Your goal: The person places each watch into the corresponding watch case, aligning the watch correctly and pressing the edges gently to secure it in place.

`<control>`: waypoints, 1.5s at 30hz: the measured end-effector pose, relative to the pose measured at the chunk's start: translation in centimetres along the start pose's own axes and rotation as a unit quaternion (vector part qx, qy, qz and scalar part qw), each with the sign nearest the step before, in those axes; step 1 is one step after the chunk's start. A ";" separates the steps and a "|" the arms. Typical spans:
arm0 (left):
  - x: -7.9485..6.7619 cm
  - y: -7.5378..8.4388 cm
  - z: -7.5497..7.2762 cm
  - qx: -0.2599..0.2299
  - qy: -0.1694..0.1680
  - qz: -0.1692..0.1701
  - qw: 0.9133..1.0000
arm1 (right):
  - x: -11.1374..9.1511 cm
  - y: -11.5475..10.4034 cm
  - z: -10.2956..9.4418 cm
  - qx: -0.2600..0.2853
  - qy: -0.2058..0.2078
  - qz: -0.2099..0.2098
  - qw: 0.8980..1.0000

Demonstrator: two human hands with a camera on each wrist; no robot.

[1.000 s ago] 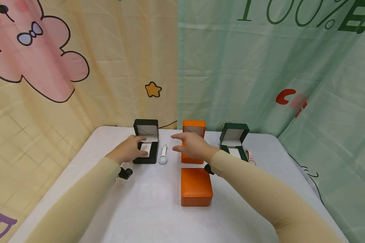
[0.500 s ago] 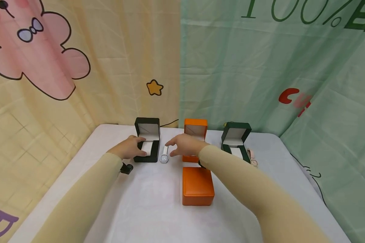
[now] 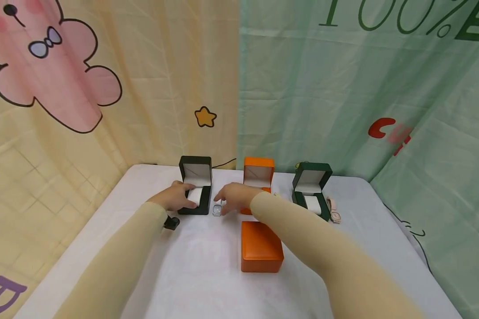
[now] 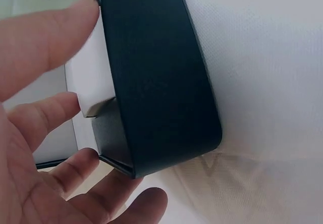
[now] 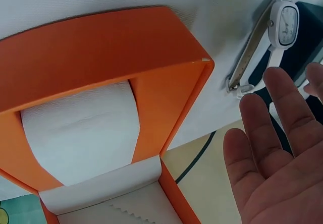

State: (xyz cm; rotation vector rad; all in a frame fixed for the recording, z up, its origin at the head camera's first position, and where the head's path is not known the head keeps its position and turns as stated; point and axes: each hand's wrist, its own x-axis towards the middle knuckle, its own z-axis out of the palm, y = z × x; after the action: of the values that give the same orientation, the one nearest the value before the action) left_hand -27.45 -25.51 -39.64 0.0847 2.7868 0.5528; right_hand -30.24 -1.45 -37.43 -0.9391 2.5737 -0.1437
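Note:
My left hand (image 3: pixel 179 196) is at the open dark green watch box (image 3: pixel 205 204), fingers spread around its white cushion (image 3: pixel 195 195). In the left wrist view, the thumb lies over the box's edge and a fingertip meets the cushion (image 4: pixel 93 82); the other fingers are by the box corner (image 4: pixel 161 82). Just right of that box lies a white-strapped watch (image 3: pixel 217 210) with a rectangular face. My right hand (image 3: pixel 234 196) hovers over its strap, fingers extended. The right wrist view shows the watch (image 5: pixel 283 27) beyond the fingertips, with nothing in the hand.
An open orange box (image 3: pixel 258 170) with a white cushion (image 5: pixel 86 128) stands beside my right hand. Nearer sits a closed orange box (image 3: pixel 261 243). To the right are an open green box (image 3: pixel 313 173) and a pink watch (image 3: pixel 333 212). Curtains hang behind the white-covered table (image 3: pixel 207 283).
My right hand has moved left from in front of the open orange box to above the white watch, its fingers lowering. The left hand has stayed at the dark green box.

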 end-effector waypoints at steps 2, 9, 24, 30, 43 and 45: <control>0.1 0.1 0.1 -0.004 0.000 -0.004 1.000 | 0.3 0.1 0.3 -0.003 -0.001 0.001 1.000; 0.4 0.0 0.6 0.000 0.019 0.003 1.000 | 1.0 0.5 0.8 -0.027 -0.001 -0.015 1.000; 0.5 -0.5 1.6 -0.015 0.059 0.022 0.998 | 1.7 0.3 1.4 -0.089 0.004 -0.041 0.995; 0.7 -0.5 1.8 -0.013 0.052 0.005 0.999 | 2.0 0.2 1.8 -0.105 0.020 -0.059 0.993; 0.8 -0.7 1.4 -0.016 0.050 0.002 0.999 | 2.1 -0.4 2.0 -0.114 0.058 -0.068 0.990; 0.7 -0.7 1.2 -0.018 0.047 -0.001 0.999 | 2.3 -0.5 2.0 -0.115 0.060 -0.071 0.989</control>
State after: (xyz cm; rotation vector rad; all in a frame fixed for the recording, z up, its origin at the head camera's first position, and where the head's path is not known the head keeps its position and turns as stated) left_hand -27.77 -25.59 -41.18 0.0495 2.8662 0.6223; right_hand -30.75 -3.19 -39.93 -1.2332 2.6744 0.0625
